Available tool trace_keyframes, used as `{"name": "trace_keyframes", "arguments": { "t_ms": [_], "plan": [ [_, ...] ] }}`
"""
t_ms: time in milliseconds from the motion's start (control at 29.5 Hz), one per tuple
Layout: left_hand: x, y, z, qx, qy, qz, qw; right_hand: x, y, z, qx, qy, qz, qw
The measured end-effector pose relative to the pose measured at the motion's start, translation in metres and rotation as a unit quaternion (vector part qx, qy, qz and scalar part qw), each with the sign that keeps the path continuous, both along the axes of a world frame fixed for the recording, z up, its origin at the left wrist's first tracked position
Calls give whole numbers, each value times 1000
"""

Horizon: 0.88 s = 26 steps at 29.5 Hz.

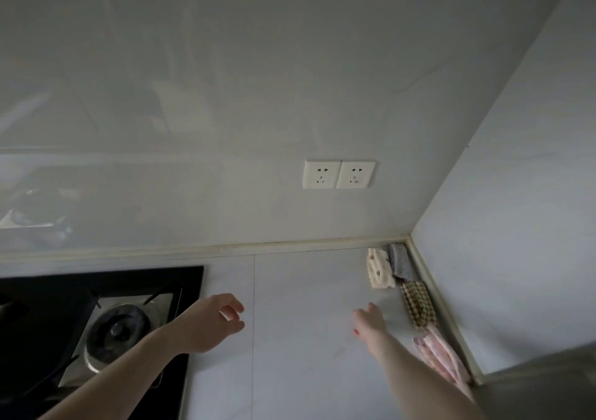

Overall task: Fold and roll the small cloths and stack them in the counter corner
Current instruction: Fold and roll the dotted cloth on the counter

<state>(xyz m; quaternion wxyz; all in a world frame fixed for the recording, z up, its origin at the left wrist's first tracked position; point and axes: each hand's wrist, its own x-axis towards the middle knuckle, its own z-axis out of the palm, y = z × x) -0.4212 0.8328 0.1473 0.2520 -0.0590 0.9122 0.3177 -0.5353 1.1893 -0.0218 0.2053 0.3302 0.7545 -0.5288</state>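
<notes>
Left fingers: the fingers point(233, 314) of the left hand point(209, 323) hang loosely curled, thumb and fingertips apart, holding nothing. They hover over bare counter just right of the stove.

Right fingers: the fingers point(371, 310) of the right hand point(369, 321) are stretched out and relaxed, pointing toward the corner, with nothing between them. Whether the tips brush the counter cannot be told; they stop short of the cloths.

Cloths: four small cloths lie rolled or folded along the right wall strip. A cream spotted cloth point(380, 268) and a grey cloth point(400, 261) sit side by side, touching, right in the corner. A brown checked cloth point(418, 303) lies just in front of the grey one, and a pink cloth point(440, 356) lies nearer the person, partly hidden behind the right forearm.

Counter: the pale counter point(306, 339) shows no loose, unfolded cloth between the hands.

Stove: a black gas stove point(96, 323) with its burner is at the left, under the left forearm.

Wall: two white sockets point(338, 174) are above the counter, well apart from the cloths.

Step in hand: judging by the free hands and the row of rolls, the folding looks finished or nearly so, and placing seems to be the stage reached.

Next move: the rolls lie in a line, not piled, so a true stack would call for the right hand to gather the checked and pink ones and set them onto the corner pair, gently enough that the rolls do not unwind.
</notes>
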Motion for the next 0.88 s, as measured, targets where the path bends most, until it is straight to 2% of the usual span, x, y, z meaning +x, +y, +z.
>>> {"name": "trace_keyframes", "arguments": {
  "t_ms": [34,102,203,305,372,643,880],
  "plan": [
    [7,-4,0,4,1,9,1000,12,-8,-4,66,6,59,996],
    [23,-14,-3,10,-3,29,1000,37,-28,-5,133,14,144,980],
    [60,-45,-4,3,-3,63,998,73,-75,1,160,12,254,954],
    [118,-91,-7,-19,-10,91,996,107,-143,12,140,29,328,934],
    [159,-122,-6,-13,-3,149,989,133,-191,25,117,60,362,923],
    [340,-250,11,-41,70,317,945,259,-388,96,0,224,474,852],
    [483,-331,20,-58,120,425,895,371,-518,133,-102,234,569,782]
  ]
}}
